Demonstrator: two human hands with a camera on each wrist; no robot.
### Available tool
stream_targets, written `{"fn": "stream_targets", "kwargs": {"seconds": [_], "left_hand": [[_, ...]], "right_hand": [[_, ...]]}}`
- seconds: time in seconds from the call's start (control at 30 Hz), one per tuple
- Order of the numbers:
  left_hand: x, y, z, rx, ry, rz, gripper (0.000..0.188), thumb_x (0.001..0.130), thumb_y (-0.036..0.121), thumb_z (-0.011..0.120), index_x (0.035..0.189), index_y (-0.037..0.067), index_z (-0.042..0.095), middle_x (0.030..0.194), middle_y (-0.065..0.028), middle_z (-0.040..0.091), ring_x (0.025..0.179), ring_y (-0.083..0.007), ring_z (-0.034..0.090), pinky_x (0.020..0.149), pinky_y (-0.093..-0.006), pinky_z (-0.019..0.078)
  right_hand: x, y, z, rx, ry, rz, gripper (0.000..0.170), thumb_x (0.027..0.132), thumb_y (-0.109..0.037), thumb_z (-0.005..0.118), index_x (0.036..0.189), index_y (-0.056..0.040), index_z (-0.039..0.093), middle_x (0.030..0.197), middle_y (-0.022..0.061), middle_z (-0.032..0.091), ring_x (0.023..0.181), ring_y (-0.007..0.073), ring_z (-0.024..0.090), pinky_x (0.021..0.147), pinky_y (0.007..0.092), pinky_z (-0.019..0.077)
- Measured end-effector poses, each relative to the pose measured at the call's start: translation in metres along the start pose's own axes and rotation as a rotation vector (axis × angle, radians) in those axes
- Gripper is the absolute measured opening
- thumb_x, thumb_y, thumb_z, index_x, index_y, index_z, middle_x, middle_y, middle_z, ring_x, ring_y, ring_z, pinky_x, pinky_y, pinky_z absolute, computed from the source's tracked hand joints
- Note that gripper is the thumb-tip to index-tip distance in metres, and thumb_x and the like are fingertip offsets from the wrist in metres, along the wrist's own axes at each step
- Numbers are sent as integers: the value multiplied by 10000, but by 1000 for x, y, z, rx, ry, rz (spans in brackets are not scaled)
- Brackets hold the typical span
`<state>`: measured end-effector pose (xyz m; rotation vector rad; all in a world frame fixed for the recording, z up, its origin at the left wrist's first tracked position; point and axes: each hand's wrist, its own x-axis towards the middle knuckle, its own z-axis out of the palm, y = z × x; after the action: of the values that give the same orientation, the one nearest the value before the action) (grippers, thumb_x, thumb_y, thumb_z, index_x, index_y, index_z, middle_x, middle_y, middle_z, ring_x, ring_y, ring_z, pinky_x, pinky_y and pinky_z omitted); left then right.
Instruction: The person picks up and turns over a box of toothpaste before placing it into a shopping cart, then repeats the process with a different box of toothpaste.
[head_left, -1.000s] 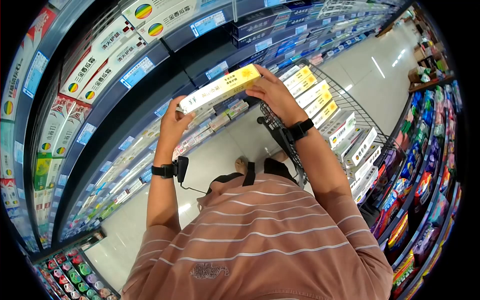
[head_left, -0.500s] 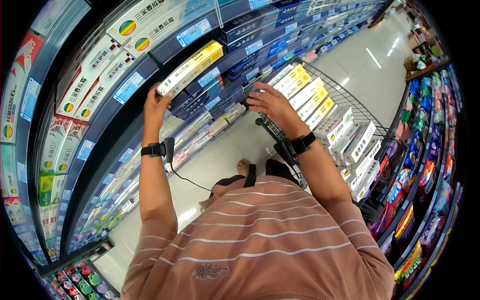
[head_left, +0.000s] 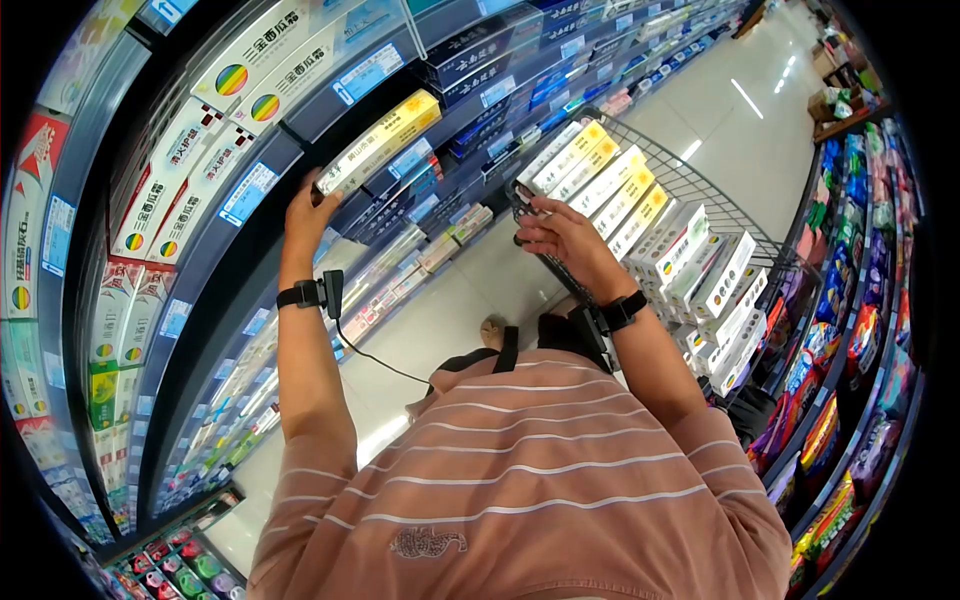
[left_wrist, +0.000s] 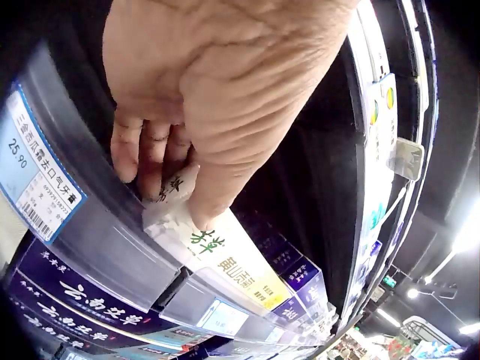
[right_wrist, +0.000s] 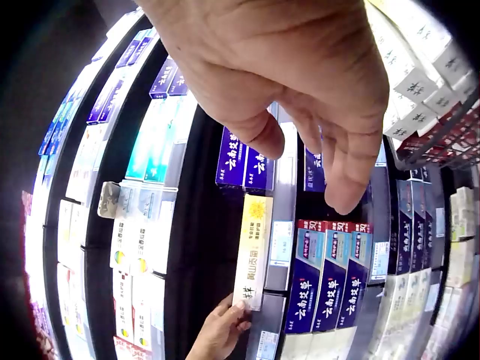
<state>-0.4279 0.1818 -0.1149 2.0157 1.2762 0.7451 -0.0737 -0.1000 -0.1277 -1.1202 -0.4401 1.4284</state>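
My left hand (head_left: 307, 222) pinches the near end of a white and yellow box (head_left: 385, 140) at the front edge of a dark shelf. The left wrist view shows the thumb of my left hand (left_wrist: 202, 97) on top of the white box (left_wrist: 232, 259) and curled fingers at its other side. My right hand (head_left: 572, 243) holds nothing, fingers loosely bent, beside the boxes in the cart. In the right wrist view, my right hand (right_wrist: 300, 82) hangs in front of the shelves, and the box (right_wrist: 253, 251) stands below it in my left hand's grip.
A wire cart (head_left: 690, 160) at the right carries several yellow-ended boxes (head_left: 635, 225) and several white boxes (head_left: 725, 275). Stacked toothpaste boxes (head_left: 185, 185) line the shelves left of my hand, with dark blue boxes (head_left: 485, 50) beyond. Colourful packages (head_left: 820, 430) fill a shelf at far right.
My right hand has let go of the box and moved right and down to the cart. My left hand has carried the box left and up onto the shelf edge.
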Motion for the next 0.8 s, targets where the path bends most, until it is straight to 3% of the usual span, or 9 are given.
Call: {"fn": "stream_targets", "kwargs": {"seconds": [0.07, 0.17, 0.2, 0.3, 0.37, 0.4, 0.43, 0.57, 0.8], "left_hand": [[-3, 7, 0, 11, -6, -26, 664, 861, 275, 758, 1431, 14, 542, 1060, -158, 712, 937, -208, 675, 864, -333, 523], [-15, 14, 3, 232, 183, 33, 698, 860, 306, 765, 1443, 5, 528, 1108, -182, 709, 947, -222, 682, 856, -345, 529], [-17, 13, 3, 132, 192, -5, 694, 871, 312, 761, 1446, 5, 523, 1181, -208, 690, 995, -224, 677, 856, -343, 530], [-38, 30, 15, 23, 428, 166, 455, 950, 201, 698, 1340, -6, 586, 1137, -160, 680, 1020, -192, 648, 863, -311, 526], [-51, 49, 37, -232, 410, 155, 355, 987, 169, 662, 1290, -1, 592, 1093, -104, 674, 1004, -161, 633, 869, -299, 520], [-52, 41, 51, -327, 317, 162, 345, 997, 169, 657, 1284, -5, 579, 1091, -80, 666, 1003, -135, 619, 876, -281, 509], [-60, 55, 69, -368, 219, 41, 355, 983, 191, 682, 1271, 3, 593, 1082, -74, 666, 980, -128, 616, 873, -270, 503], [-64, 97, 149, -245, -263, 7, 381, 942, 233, 731, 1241, 25, 619, 1083, -81, 668, 956, -142, 628, 871, -287, 510], [-51, 166, 282, -98, -567, 207, 611, 885, 271, 756, 1354, -44, 525, 1313, -240, 605, 1146, -317, 641, 975, -395, 511]], "right_hand": [[-1, 2, -2, 6, 2, 4, 466, 1030, -169, 494, 1446, 24, 412, 1234, 169, 633, 1078, 246, 666, 924, 382, 567], [-3, 1, -5, 20, 3, -9, 455, 1031, -176, 501, 1436, 18, 425, 1210, 156, 644, 1067, 238, 669, 920, 379, 568], [-3, 2, -8, 23, 9, -15, 429, 1031, -186, 509, 1413, 1, 459, 1187, 142, 654, 1055, 232, 673, 918, 372, 568], [-6, 2, -19, 7, 61, -4, 388, 1036, -185, 508, 1384, -16, 496, 1169, 134, 656, 1037, 228, 677, 909, 366, 572], [-8, 10, -36, 38, 89, -13, 322, 1038, -185, 512, 1316, -24, 534, 1151, 133, 656, 1010, 226, 683, 875, 360, 583], [-9, 12, -43, 51, 117, -7, 310, 1036, -184, 517, 1301, -24, 539, 1151, 136, 656, 1000, 226, 685, 865, 360, 586], [-11, 12, -47, 63, 139, -2, 298, 1034, -182, 521, 1285, -24, 543, 1151, 138, 655, 990, 226, 687, 854, 360, 589], [-26, 8, -67, 117, 287, -46, 292, 998, -164, 526, 1244, -8, 549, 1057, 121, 667, 945, 212, 689, 824, 363, 596], [-51, -9, -102, 161, 445, -87, 304, 987, -148, 516, 1238, 21, 540, 1042, 134, 659, 905, 229, 680, 814, 369, 601]]}}
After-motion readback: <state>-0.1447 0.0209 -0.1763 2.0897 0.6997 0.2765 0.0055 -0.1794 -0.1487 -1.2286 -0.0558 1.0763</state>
